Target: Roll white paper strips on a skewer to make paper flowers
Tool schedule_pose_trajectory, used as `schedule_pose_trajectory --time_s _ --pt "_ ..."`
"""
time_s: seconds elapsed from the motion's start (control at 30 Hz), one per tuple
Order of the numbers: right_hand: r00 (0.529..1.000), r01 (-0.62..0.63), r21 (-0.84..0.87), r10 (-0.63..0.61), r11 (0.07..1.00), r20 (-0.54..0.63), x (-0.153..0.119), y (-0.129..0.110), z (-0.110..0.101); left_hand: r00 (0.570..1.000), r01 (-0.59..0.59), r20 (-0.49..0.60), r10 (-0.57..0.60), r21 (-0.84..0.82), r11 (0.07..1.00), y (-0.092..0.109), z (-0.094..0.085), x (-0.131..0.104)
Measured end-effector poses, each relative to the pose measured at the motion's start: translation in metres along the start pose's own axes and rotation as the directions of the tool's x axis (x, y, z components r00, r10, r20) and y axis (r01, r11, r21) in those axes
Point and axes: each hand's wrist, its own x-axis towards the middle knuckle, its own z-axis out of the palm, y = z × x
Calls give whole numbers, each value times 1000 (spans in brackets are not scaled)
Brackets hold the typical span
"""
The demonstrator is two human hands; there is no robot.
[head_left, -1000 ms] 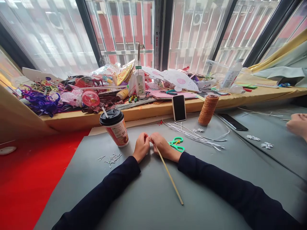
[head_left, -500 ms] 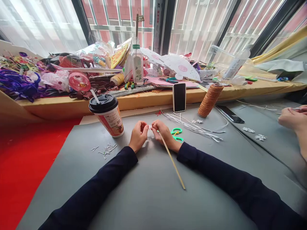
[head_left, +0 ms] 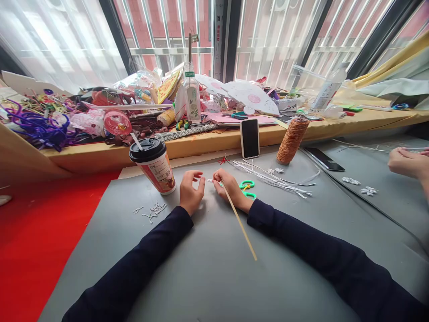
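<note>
My right hand is closed around a thin wooden stick that slants down toward me. A small white knotted cord piece shows at its fingertips, partly hidden. Just left of it, my left hand has its thumb and fingers apart with nothing between them. Green-handled scissors lie right beside my right hand. Several short white cord scraps are scattered on the grey table to the left. White cords stretch out behind the scissors.
A lidded paper cup stands behind my left hand. A phone leans against the cluttered ledge, near an orange cord spool. Another phone and white flower-like knots lie to the right, by another person's hands.
My left hand has let go of the small white piece and opened, moving slightly left from my right hand. The right hand still holds the stick. The view has shifted slightly.
</note>
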Motion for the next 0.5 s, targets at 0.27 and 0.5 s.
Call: schedule_pose_trajectory --time_s 0.27,0.5 --pt "997 -73 27 73 997 3 4 4 5 858 128 -514 21 253 959 -27 -103 0" --pt "990 -138 44 138 990 4 6 6 5 944 210 -267 -194 32 977 -41 -71 19"
